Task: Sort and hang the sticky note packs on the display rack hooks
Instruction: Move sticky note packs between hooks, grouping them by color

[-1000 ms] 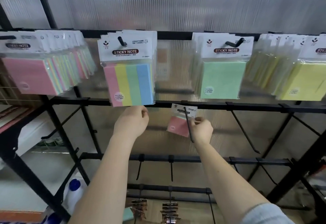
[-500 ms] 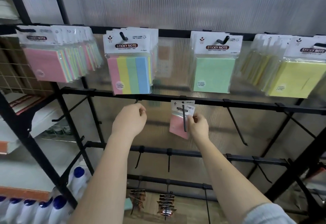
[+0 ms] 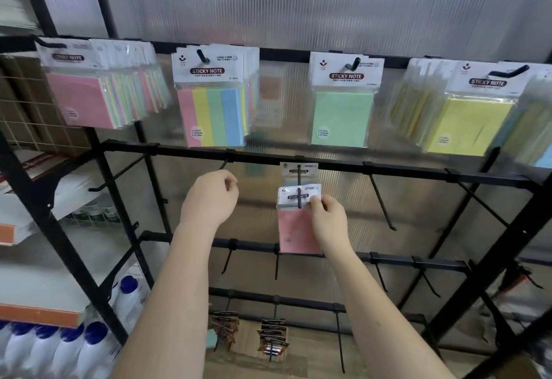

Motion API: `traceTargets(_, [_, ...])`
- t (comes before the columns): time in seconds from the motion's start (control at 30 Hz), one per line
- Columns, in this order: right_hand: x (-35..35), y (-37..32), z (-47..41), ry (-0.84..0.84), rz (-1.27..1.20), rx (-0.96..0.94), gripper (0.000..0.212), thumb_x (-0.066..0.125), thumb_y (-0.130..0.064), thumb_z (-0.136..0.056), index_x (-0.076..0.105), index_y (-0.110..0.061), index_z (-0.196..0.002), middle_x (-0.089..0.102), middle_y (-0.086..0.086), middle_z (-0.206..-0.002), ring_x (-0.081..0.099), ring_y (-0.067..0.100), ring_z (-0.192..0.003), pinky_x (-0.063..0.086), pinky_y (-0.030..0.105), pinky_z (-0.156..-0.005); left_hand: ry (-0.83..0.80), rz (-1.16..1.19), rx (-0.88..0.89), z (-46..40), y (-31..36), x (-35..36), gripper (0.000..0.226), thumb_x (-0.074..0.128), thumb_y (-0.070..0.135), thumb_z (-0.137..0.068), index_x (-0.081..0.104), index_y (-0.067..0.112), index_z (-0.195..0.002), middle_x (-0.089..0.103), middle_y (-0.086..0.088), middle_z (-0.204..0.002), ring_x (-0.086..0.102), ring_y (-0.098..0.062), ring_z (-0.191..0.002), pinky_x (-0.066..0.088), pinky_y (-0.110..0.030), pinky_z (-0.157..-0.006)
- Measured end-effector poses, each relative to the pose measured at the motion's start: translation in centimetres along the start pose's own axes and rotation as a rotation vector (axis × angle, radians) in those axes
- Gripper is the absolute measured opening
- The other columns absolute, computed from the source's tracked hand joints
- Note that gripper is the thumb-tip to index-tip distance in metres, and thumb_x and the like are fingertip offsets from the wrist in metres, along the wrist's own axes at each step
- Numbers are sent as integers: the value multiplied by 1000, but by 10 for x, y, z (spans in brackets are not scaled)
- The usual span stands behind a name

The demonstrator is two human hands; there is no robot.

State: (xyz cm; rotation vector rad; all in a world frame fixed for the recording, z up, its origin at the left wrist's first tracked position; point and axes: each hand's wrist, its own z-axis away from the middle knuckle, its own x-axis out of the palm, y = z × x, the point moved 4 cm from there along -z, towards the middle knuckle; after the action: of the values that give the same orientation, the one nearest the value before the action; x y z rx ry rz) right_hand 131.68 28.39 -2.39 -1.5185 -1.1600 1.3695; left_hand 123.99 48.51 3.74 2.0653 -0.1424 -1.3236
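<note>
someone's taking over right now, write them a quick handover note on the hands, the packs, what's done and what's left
Right hand: pinching the header card of a pink pack that is threaded on the middle-row hook, near its front end.
Left hand: fingers curled at the tip of the neighbouring empty hook; whether it grips the hook is unclear.
Done: another pack hangs at the back of the same hook; the top row holds pink, striped, green and yellow packs.
Left: slide the pink pack back and let go. The other middle and lower hooks look bare. No loose packs in view.
</note>
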Motion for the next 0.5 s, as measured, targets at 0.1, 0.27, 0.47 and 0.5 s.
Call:
traceTargets(0.1, [-2,-7,13,20,-14,-31,32,38,-22,-101,57,-3,-84,56,0,-76,47,12,-68,35,26,-60,29,13,3,3,1,0,24,44,18,-95,62,19,-112,60,1,-116,48,-12,-91,40,-27,-71])
traceTargets(0.27, [-7,-14,25,12,-8,-30,33,37,-24,-101,53,-8,-76,51,-3,-68,44,11,-63,32,25,-55,21,25,14,5,3,4,24,44,18,-96,61,19,-113,60,0,-117,48,-12,-90,40,-27,-71])
traceTargets(0.47, [-21,-19,24,-95,75,-24,34,41,-29,-100,48,-8,-75,43,7,-70,34,13,-60,25,28,-54,-17,15,6,-1,4,14,24,45,18,-96,61,19,-114,59,-1,-118,48,-12,-91,41,-26,-73])
traceTargets(0.5, [-23,-20,24,-114,100,-25,34,41,-31,-100,48,-8,-76,43,8,-71,34,14,-61,26,29,-54,-24,16,4,-2,3,16,24,45,18,-96,61,19,-114,59,0,-117,48,-12,-91,41,-27,-73])
